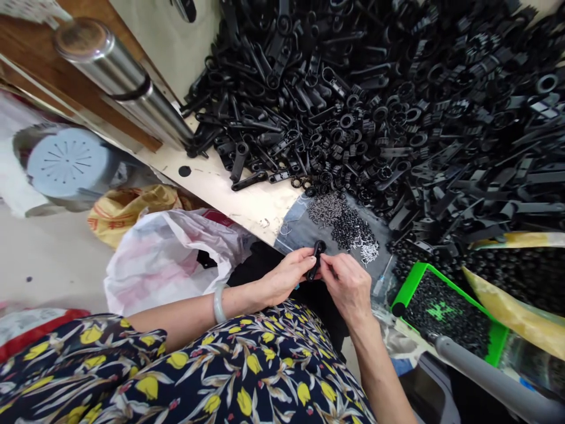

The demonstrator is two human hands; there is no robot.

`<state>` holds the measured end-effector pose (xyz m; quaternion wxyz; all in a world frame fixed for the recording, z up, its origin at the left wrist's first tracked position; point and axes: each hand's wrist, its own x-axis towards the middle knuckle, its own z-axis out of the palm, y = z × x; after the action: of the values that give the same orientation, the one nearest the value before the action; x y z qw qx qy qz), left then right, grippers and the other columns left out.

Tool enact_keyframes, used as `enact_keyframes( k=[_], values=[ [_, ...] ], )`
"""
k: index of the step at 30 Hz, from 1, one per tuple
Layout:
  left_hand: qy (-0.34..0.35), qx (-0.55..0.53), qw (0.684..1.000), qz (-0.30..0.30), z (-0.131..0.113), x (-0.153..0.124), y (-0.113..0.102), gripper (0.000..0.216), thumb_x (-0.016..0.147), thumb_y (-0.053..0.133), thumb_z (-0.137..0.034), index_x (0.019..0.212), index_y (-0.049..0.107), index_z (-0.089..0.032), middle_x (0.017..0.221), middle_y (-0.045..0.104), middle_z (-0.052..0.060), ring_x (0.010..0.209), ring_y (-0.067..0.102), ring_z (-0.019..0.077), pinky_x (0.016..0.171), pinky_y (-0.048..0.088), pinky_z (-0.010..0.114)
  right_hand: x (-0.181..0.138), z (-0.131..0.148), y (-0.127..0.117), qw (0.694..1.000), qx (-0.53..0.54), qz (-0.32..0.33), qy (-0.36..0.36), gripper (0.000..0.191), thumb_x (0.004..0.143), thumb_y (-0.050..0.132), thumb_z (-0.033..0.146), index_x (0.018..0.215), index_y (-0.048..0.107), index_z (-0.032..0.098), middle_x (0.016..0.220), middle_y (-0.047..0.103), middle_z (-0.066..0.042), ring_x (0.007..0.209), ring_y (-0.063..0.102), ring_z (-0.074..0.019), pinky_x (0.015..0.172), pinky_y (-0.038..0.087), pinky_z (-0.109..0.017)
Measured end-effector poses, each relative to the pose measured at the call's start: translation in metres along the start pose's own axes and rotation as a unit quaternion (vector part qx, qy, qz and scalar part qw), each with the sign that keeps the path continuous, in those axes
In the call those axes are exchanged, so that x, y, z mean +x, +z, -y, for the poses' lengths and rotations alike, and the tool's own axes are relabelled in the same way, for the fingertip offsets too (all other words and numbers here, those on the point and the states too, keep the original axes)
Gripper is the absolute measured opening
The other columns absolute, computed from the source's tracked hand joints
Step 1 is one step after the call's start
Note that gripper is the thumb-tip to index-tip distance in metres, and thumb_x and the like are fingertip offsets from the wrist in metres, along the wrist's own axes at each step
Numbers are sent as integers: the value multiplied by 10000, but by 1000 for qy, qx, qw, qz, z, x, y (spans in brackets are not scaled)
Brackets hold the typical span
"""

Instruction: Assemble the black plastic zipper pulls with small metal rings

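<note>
My left hand (pixel 288 275) and my right hand (pixel 346 285) meet over my lap at the table's near edge. Both pinch one small black plastic part (pixel 316 259), the left from its left side, the right from its right side with fingertips pressed together. A pale bangle (pixel 219 303) circles my left wrist. Just beyond the hands a denim cloth (pixel 296 222) carries little heaps of small metal pins and springs (pixel 348 227). A huge pile of black plastic parts (pixel 397 100) covers the table behind.
A green tray (pixel 412 282) of tiny black pieces sits right of my hands, with a yellow bag (pixel 516 312) over it. Left of the table lie a white plastic bag (pixel 168 259), a yellow sack (pixel 119 212) and a metal pot (pixel 66 165). A steel cylinder (pixel 119 79) leans nearby.
</note>
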<state>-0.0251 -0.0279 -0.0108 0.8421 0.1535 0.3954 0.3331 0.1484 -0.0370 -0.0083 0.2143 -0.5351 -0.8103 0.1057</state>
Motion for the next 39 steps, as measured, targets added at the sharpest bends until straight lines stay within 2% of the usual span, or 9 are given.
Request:
enact_keyframes(
  k=[6,10,15,18,24,32,36,39],
  values=[
    [-1,-7,1000,10,0,2,-3,305,874,774,-443,994,708,-171,913,656,29,873,590,154,835,459,284,6,1,-4,999,-20,26,11,159,1049,578,217,914,661,209,793,683,-21,748,625,-172,700,439,-307],
    [0,7,1000,9,0,4,-5,319,860,786,-456,960,681,-171,872,630,12,837,583,145,813,462,282,11,-1,-6,996,-46,68,-20,215,1060,532,203,865,624,205,794,665,-27,745,624,-176,703,433,-306],
    [20,8,1000,-1,-1,3,-2,342,828,818,-448,906,635,-170,819,585,-20,792,559,127,788,474,267,19,-1,-5,980,-140,127,-55,209,1025,539,161,825,576,209,764,621,-30,696,602,-186,634,394,-307],
    [26,3,1000,4,0,3,-2,357,816,826,-455,923,638,-171,818,590,-22,784,558,127,774,481,264,24,5,-4,971,-178,155,-43,154,967,588,124,835,579,202,766,621,-42,678,599,-189,593,367,-307],
    [25,15,1000,12,-1,6,-8,368,777,848,-436,961,667,-174,882,635,-6,816,572,140,769,478,271,30,15,-2,961,-185,204,5,99,914,632,105,909,600,198,809,653,-73,727,613,-206,594,371,-308],
    [-7,5,999,43,-5,9,-14,413,686,885,-436,889,662,-153,807,602,-9,737,533,117,672,417,241,14,27,-1,954,-228,188,-60,218,862,548,-17,890,628,183,823,626,-94,742,571,-231,537,339,-327],
    [0,-2,999,50,-4,9,-16,389,698,878,-438,864,662,-160,797,597,-11,737,524,115,667,396,234,5,36,-1,956,-233,155,-90,247,865,529,-31,970,664,146,877,649,-119,774,559,-251,593,403,-352],
    [-8,-1,999,53,-4,10,-18,423,684,897,-445,902,682,-153,824,619,-1,745,538,118,664,398,234,1,41,1,956,-245,140,-84,261,876,510,-36,1002,681,116,927,674,-147,785,551,-263,639,423,-369]
  ],
)
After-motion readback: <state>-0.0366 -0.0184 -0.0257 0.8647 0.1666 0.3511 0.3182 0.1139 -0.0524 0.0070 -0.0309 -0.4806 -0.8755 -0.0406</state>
